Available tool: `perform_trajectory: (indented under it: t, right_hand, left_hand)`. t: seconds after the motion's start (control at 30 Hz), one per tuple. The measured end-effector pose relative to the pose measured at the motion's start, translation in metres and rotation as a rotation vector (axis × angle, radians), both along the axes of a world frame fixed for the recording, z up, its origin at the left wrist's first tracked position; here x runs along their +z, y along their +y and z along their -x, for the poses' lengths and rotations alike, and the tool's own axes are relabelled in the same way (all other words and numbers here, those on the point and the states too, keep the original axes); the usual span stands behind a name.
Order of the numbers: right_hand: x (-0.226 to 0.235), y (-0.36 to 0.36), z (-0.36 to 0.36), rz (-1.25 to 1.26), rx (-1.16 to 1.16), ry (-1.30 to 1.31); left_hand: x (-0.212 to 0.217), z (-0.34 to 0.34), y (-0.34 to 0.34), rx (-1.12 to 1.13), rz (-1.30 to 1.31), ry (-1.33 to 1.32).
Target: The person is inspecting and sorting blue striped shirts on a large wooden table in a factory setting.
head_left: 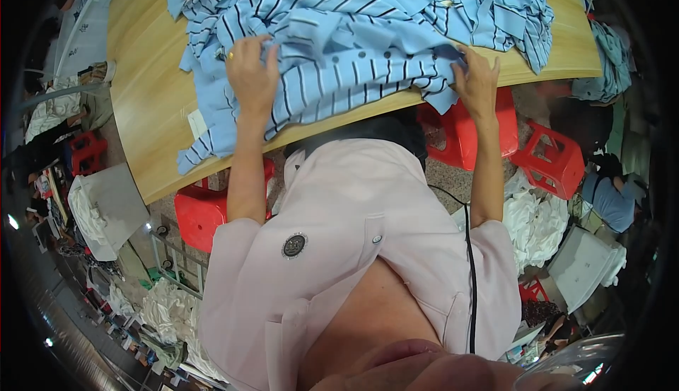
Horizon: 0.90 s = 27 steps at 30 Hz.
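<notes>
A light blue polo shirt with dark stripes (346,73) lies spread on the wooden table (152,101), its collar and button placket facing up. My left hand (251,73) presses flat on the shirt's left side, a ring on one finger. My right hand (477,80) grips the shirt's right edge near the table's front rim. Behind it lies a pile of several more striped blue shirts (453,2), covering the far part of the table.
Red plastic stools (555,158) stand on the floor under and right of the table, another red stool (201,214) at the left. White cloth heaps (534,225) and white bags (106,203) lie on the floor on both sides. My pink shirt fills the lower middle.
</notes>
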State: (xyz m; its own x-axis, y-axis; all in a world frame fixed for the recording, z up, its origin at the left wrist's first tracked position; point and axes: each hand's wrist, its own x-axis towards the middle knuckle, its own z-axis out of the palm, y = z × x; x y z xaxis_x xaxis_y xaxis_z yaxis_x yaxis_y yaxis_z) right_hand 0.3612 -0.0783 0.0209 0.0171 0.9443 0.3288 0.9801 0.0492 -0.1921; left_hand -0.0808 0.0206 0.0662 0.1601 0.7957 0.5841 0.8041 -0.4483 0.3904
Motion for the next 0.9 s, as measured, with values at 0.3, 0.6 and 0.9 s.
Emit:
perform_trajectory:
  t: [0.3,0.6,0.9]
  right_hand:
    - [0.018,0.032,0.057,-0.184,0.106,-0.053]
    - [-0.007,0.075,-0.003,-0.148,-0.285,1.376]
    - [-0.031,0.079,0.007,0.010,-0.135,1.067]
  left_hand:
    - [-0.025,-0.026,-0.072,-0.265,0.193,0.101]
    - [-0.016,0.007,-0.078,-0.411,0.104,0.217]
    - [-0.003,-0.016,-0.070,-0.375,0.364,0.057]
